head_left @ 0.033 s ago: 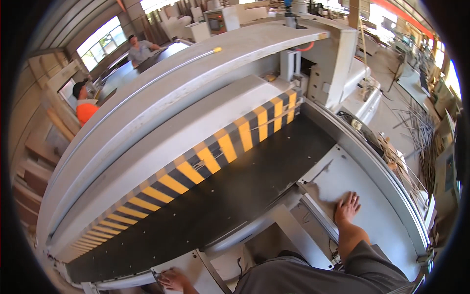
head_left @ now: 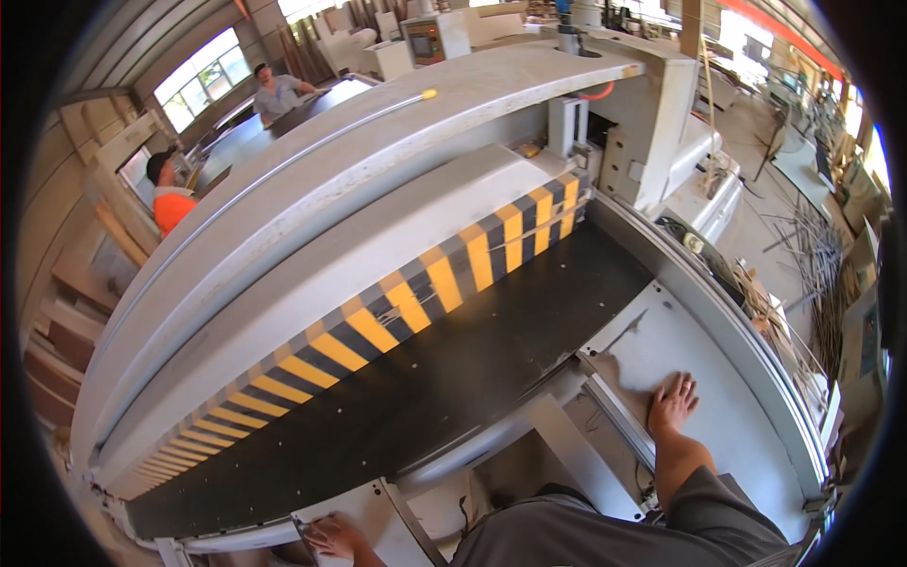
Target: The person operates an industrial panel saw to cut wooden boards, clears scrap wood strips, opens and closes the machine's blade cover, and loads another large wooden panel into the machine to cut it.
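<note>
A long pale grey metal machine beam [head_left: 312, 217] crosses the view from lower left to upper right and fills most of it. Along its near edge runs a yellow-and-black striped guard strip [head_left: 425, 283]. Below that lies a wide flat black machine bed [head_left: 453, 378] dotted with small holes.

To the right of the bed sits a pale grey flat side table [head_left: 699, 331] with a curved outer rim. The right hand [head_left: 673, 404] lies on it palm down, with the fingers spread and flat. It grips nothing and simply rests on the bare surface, near the table's inner rail.

At the lower edge, the left hand [head_left: 333, 539] rests on a smaller white flat plate [head_left: 378, 510] just in front of the bed. Its fingers are curled near a thin dark edge. I cannot tell whether they pinch that edge or only touch it.

The 2 hands are well apart, 1 at each end of the near side of the bed.

Beyond the machine, 2 other people are at work. 1 is a person in an orange top [head_left: 170, 203], and the other is a person in a grey shirt [head_left: 274, 90] further back.

Thin offcut strips [head_left: 812, 246] lie loose on the floor at the right. No box, bin or tray shows near either hand.
</note>
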